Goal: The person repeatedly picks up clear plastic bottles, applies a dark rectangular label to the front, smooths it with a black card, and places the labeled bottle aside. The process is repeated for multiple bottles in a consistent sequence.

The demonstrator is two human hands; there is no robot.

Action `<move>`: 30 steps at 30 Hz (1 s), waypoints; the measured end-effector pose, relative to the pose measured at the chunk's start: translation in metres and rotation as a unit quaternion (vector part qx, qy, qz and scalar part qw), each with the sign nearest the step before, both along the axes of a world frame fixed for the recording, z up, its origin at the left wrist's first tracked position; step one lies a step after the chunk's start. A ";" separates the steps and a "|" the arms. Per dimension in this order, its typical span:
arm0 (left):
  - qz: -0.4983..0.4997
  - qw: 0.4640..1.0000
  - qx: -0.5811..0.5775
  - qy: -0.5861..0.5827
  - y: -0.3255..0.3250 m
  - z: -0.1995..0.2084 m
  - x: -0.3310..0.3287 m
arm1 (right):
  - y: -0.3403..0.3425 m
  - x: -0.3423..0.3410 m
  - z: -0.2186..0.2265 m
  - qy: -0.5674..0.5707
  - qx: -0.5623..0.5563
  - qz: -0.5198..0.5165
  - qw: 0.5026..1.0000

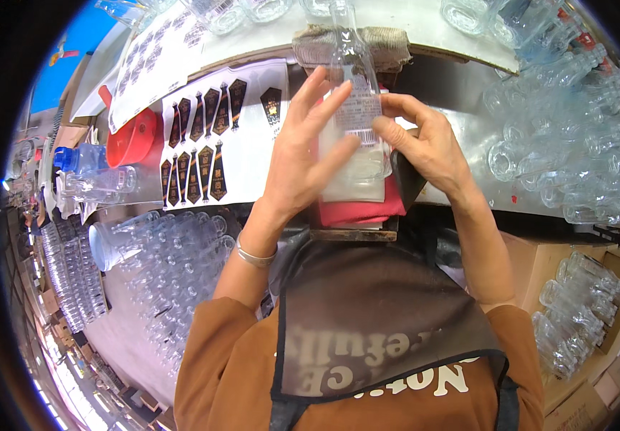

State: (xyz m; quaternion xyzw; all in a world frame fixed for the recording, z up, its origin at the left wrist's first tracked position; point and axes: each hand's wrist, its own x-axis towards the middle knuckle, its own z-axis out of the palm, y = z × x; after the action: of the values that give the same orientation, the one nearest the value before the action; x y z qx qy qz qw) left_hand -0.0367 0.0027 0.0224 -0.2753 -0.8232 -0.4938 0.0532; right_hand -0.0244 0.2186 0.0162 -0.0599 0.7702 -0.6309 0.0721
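Note:
A clear glass bottle (353, 66) lies in front of me, its neck pointing away and resting by a folded beige cloth (389, 43). A clear label printed with small text and a barcode (359, 118) shows on its body. My right hand (428, 140) grips the bottle's right side, thumb on top near the label. Below that hand hangs a dark flat piece (408, 176); I cannot tell whether the hand holds it. My left hand (302, 151) is at the bottle's left, fingers spread and slightly blurred. Beneath the bottle are a whitish pad and a red cloth (367, 212).
Left lies a white sheet of black tie-shaped labels (216, 108), beside a red plastic bowl (132, 136). Many clear glass bottles stand at the lower left (173, 273) and right (575, 144). An open cardboard box (525, 266) holds more bottles at the lower right.

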 end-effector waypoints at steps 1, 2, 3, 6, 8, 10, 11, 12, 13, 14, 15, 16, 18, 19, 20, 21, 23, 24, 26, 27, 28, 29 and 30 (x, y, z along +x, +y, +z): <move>-0.002 0.999 0.029 -0.021 -0.001 -0.002 -0.001 | -0.001 -0.002 -0.006 0.007 -0.030 -0.028 0.999; -0.005 0.997 0.058 -0.043 -0.002 -0.003 -0.001 | 0.000 -0.002 -0.009 0.010 -0.033 -0.029 0.999; 0.005 0.997 0.067 -0.041 -0.001 -0.003 -0.001 | 0.001 -0.001 -0.011 0.013 -0.036 -0.030 0.999; 0.007 0.998 0.052 -0.023 0.003 -0.007 0.000 | -0.002 0.000 -0.012 0.023 -0.029 -0.030 0.999; 0.012 0.998 0.051 -0.022 0.003 -0.008 0.001 | -0.004 0.001 -0.006 0.019 -0.018 -0.028 0.999; 0.013 0.999 0.042 -0.016 0.003 -0.009 0.002 | -0.003 0.002 -0.008 0.011 -0.029 -0.026 0.999; 0.013 0.999 0.042 -0.012 0.003 -0.010 0.001 | -0.002 0.003 -0.009 0.007 -0.034 -0.026 0.999; 0.012 0.999 0.042 -0.008 0.003 -0.010 0.000 | -0.002 0.003 -0.007 0.005 -0.021 -0.018 1.000; 0.011 0.999 0.042 -0.004 0.003 -0.011 -0.001 | -0.002 0.002 -0.004 0.002 -0.008 -0.010 1.000; 0.013 0.999 0.040 -0.007 0.003 -0.011 0.000 | -0.001 0.001 -0.003 0.000 0.005 -0.002 1.000; 0.014 0.999 0.038 -0.009 0.003 -0.012 0.001 | -0.001 0.001 -0.004 0.003 0.005 -0.004 1.000; 0.016 0.999 0.036 -0.010 0.003 -0.011 0.002 | -0.001 0.001 -0.004 0.003 0.004 -0.001 1.000; 0.019 0.999 0.034 -0.013 0.004 -0.010 0.002 | 0.000 0.000 -0.004 0.003 0.002 0.004 1.000; 0.020 0.999 0.034 -0.014 0.004 -0.010 0.002 | 0.000 0.001 -0.003 0.005 0.006 0.002 1.000; 0.019 0.999 0.031 -0.013 0.004 -0.010 0.002 | 0.000 0.001 -0.003 0.006 0.011 -0.001 1.000; 0.018 0.999 0.029 -0.011 0.005 -0.010 0.003 | 0.001 0.002 -0.003 0.008 0.015 -0.003 1.000; 0.022 1.000 0.022 -0.001 0.005 -0.010 0.002 | 0.003 0.003 -0.004 -0.027 -0.011 -0.028 0.999; 0.025 1.000 0.017 0.003 0.005 -0.011 0.003 | 0.006 0.003 -0.007 -0.044 -0.024 -0.040 0.998; 0.027 0.999 0.018 0.000 0.006 -0.010 0.004 | 0.023 -0.004 -0.019 -0.051 -0.123 -0.083 0.988; 0.026 0.999 0.023 -0.007 0.007 -0.008 0.005 | 0.033 -0.003 -0.020 -0.095 -0.212 -0.086 0.969; 0.027 0.999 0.026 -0.016 0.007 -0.007 0.005 | 0.036 -0.004 -0.013 -0.140 -0.300 -0.086 0.940; 0.028 0.999 0.028 -0.019 0.007 -0.007 0.005 | 0.032 -0.002 -0.007 -0.107 -0.282 -0.111 0.947; 0.029 0.999 0.029 -0.022 0.007 -0.008 0.006 | 0.027 -0.003 -0.001 -0.046 -0.243 -0.105 0.963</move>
State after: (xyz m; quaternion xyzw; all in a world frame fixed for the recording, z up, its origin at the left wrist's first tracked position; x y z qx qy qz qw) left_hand -0.0311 0.0095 0.0143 -0.2382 -0.8171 -0.5219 0.0574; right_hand -0.0279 0.2454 0.0150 0.0345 0.5917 -0.8050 0.0243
